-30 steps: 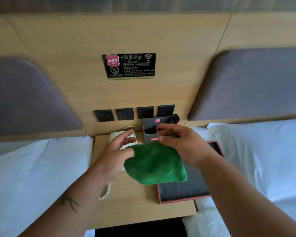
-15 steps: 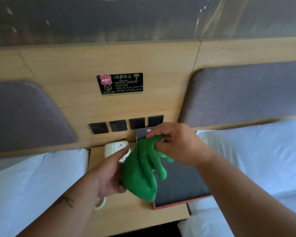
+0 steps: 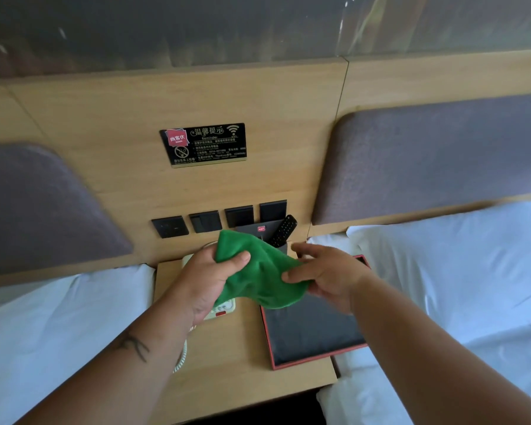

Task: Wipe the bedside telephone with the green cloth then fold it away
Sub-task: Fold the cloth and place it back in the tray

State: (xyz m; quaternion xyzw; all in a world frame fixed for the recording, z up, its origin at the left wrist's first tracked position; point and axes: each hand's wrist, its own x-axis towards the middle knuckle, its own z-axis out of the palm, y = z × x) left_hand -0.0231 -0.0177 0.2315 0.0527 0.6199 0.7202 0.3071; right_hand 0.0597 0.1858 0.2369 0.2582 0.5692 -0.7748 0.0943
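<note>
The green cloth [image 3: 262,273] hangs in the air between both hands, above the bedside table [image 3: 236,360]. My left hand [image 3: 206,280] pinches its upper left corner between thumb and fingers. My right hand [image 3: 328,276] holds the cloth's right edge, fingers partly spread. The cream telephone [image 3: 223,308] lies on the table under my left hand. Only its front corner with buttons, a back sliver and its coiled cord [image 3: 181,358] show.
A black tray with a red rim [image 3: 316,335] lies on the table's right half. A grey holder [image 3: 259,230] with a remote control [image 3: 284,230] stands at the wall below several black switches [image 3: 204,221]. White bedding [image 3: 457,286] flanks the table on both sides.
The cloth was bunched and hanging from my right hand. Now my left hand has taken its upper corner and the cloth is spread out between both hands. The view has tilted upward.
</note>
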